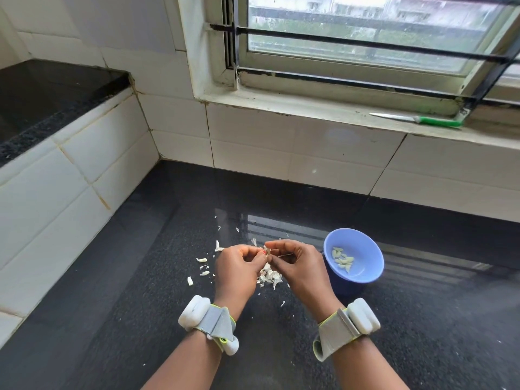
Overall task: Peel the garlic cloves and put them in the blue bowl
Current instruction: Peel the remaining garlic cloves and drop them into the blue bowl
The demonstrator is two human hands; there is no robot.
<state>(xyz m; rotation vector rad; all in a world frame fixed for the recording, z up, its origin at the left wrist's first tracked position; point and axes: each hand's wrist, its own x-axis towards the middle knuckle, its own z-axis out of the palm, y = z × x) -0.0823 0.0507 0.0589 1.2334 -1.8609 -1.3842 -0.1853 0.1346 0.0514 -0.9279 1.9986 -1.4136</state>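
Observation:
My left hand (pixel 237 270) and my right hand (pixel 298 266) meet above the black counter, fingertips together, both pinching a small garlic clove (pixel 268 251) that is mostly hidden by my fingers. Just right of my right hand stands the blue bowl (pixel 363 249), with several peeled cloves (pixel 342 258) lying inside. A heap of white garlic skins (pixel 269 276) lies on the counter under my hands. A few loose garlic pieces (pixel 202 259) lie to the left of my left hand.
The black granite counter (pixel 168 319) ends at a white tiled wall behind and at the left. A green-handled knife (pixel 422 119) lies on the window sill at the far right. A raised black ledge (pixel 50 91) sits at the upper left.

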